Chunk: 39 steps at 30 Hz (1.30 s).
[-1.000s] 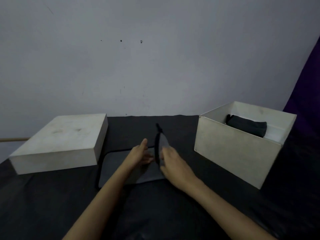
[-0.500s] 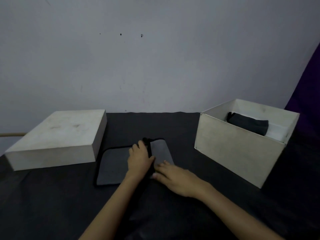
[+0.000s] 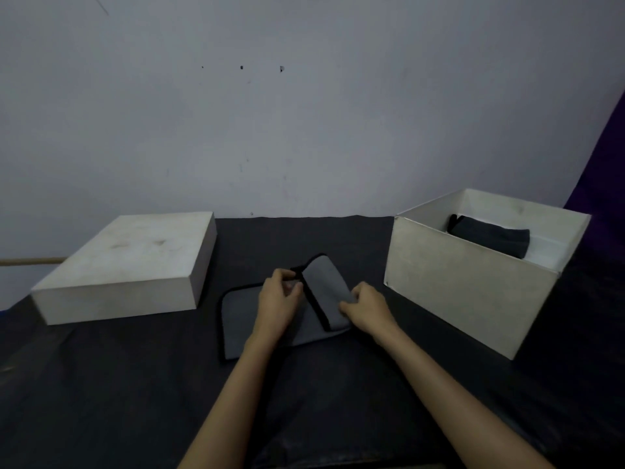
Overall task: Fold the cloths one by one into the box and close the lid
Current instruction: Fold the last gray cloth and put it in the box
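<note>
A grey cloth (image 3: 240,314) with a black hem lies on the dark table in front of me, its right part folded over to the left. My left hand (image 3: 279,299) pinches the folded flap at its black edge. My right hand (image 3: 368,308) grips the fold on the cloth's right side. The open white box (image 3: 463,286) stands to the right, and a folded dark cloth (image 3: 490,236) lies inside it. The white lid (image 3: 125,265) rests on the table to the left.
A pale wall rises just behind the table. A wooden stick (image 3: 32,261) pokes out behind the lid at the left. Purple fabric (image 3: 602,170) hangs at the far right. The black table covering (image 3: 101,394) stretches toward me.
The cloth's right flap, held upright a second ago, came down over the left part. Both hands have shifted from pressing flat to gripping the fold's edges.
</note>
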### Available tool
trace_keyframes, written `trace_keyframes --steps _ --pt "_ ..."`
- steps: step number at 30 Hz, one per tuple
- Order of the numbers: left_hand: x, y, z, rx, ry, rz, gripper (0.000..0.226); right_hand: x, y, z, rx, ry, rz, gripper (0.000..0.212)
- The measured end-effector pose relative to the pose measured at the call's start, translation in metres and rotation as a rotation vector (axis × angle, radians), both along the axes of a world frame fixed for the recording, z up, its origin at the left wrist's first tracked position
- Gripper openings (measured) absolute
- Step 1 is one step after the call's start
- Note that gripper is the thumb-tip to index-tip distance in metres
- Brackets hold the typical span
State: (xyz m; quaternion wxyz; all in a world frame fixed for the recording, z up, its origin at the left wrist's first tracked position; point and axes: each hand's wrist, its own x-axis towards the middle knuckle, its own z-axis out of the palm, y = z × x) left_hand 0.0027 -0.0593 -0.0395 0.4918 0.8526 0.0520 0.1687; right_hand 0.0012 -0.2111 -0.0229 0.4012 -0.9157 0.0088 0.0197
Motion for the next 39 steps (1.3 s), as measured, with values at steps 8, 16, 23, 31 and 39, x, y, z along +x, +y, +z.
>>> trace_keyframes --steps 8,16,23,31,39 --pt "-0.001 0.006 0.001 -0.463 0.109 -0.024 0.041 -0.032 0.039 -0.001 -0.315 -0.641 0.201 0.026" --pt "0.0 0.015 -0.004 -0.158 0.11 0.095 0.034 -0.04 0.053 -0.031 -0.79 -0.648 0.503 0.061" --pt "0.005 0.007 0.003 -0.2 0.098 0.089 0.049 -0.045 0.041 -0.011 -0.654 -0.375 0.573 0.067" --pt "0.019 0.009 0.004 -0.665 0.323 -0.062 0.014 -0.037 0.033 -0.009 -0.633 -0.279 0.632 0.072" --pt "0.012 -0.001 -0.002 0.184 0.083 0.222 0.048 -0.037 0.025 -0.01 -0.777 -0.176 0.723 0.065"
